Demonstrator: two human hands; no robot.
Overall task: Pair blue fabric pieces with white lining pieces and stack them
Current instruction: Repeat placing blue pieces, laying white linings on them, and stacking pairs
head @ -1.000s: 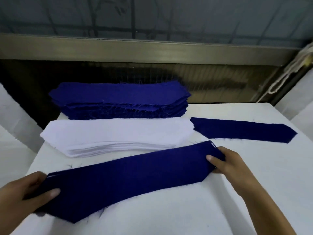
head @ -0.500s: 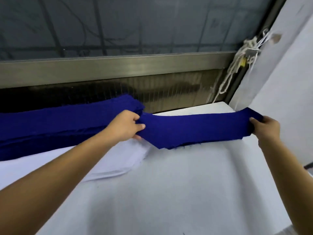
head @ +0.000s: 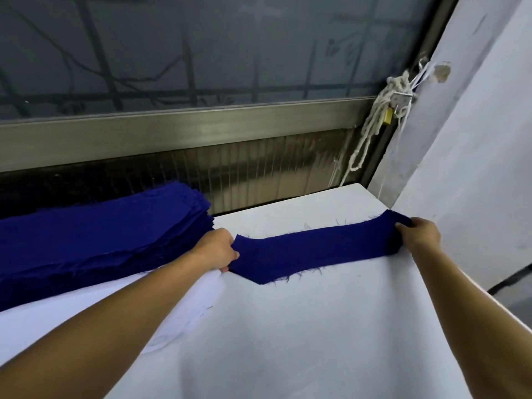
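Two hands, left hand (head: 216, 248) and right hand (head: 421, 234), each grip one end of a blue fabric piece (head: 311, 251) stretched over the white worktop (head: 302, 341), beside a blue stack (head: 100, 237).

both arms stretched fwd, bare. left hand (head: 217, 249) knuckles up, fingers curled down in a pinch. right hand (head: 421, 235) further out to the right, fingers closed, thumb side inward.
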